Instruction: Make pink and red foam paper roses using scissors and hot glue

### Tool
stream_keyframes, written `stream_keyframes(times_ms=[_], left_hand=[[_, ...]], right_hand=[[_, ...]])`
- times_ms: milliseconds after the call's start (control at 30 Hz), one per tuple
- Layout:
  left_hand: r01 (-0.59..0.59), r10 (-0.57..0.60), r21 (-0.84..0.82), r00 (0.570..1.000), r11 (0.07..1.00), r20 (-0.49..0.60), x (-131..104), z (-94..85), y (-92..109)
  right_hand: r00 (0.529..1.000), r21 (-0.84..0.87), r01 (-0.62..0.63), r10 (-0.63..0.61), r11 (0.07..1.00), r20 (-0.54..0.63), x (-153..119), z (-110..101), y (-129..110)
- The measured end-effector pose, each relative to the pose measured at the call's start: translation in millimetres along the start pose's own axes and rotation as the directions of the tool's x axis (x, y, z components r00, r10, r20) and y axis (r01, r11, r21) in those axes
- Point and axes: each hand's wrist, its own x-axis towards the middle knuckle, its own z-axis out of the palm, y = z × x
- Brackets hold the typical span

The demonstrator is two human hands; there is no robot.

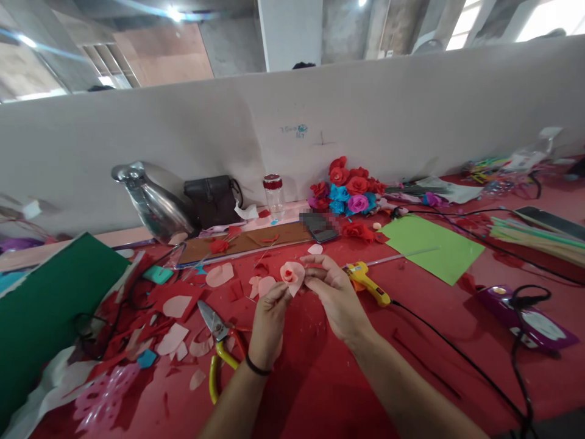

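Flower (293, 276), between left fingers (275, 294) and right fingers (325, 266)

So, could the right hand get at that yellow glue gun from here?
Probably yes: the yellow glue gun lies just beside the right hand, with nothing visible between them. That hand is busy with the pink paper flower, though, so it would likely have to let go first.

Wall (192, 125) — handwritten number (300, 136), seemingly "167"; upper line (289, 129) — partly smudged, unclear.
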Motion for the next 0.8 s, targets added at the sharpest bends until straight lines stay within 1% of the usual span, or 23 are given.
stream_keyframes(times_ms=[133, 300, 433, 567, 700, 800], left_hand=[[0.030, -0.031, -0.062, 0.999, 0.998, -0.022, -1.4, 1.3, 1.8], [0.031, -0.031, -0.054, 0.999, 0.998, -0.012, -1.9, 1.1, 0.6], [0.036, -0.037, -0.020, 0.999, 0.999, -0.031, -3.0, 2.4, 0.8], [0.046, -0.046, -0.003, 0.999, 0.999, -0.002, -5.0, 3.9, 3.2], [0.045, -0.045, 0.012, 0.999, 0.999, 0.005, -5.2, 3.9, 4.3], [0.037, -0.037, 0.002, 0.998, 0.999, 0.047, -4.7, 3.9, 4.1]], right_hand=[[1.000, 0.050, -0.022, 0.022, 0.998, 0.013, -0.6, 1.8, 0.2], [1.000, 0.061, -0.013, 0.012, 0.998, 0.021, -1.9, 1.7, -1.8], [0.999, 0.018, -0.004, 0.003, 1.000, 0.047, -0.5, -0.5, -2.2], [0.997, -0.078, 0.013, -0.007, 0.997, 0.072, 1.6, -2.4, -0.3], [0.993, -0.087, 0.030, -0.020, 0.996, 0.114, 1.3, -2.2, -0.1], [0.993, -0.114, 0.050, -0.037, 0.992, 0.110, 0.2, -2.1, -0.6]])
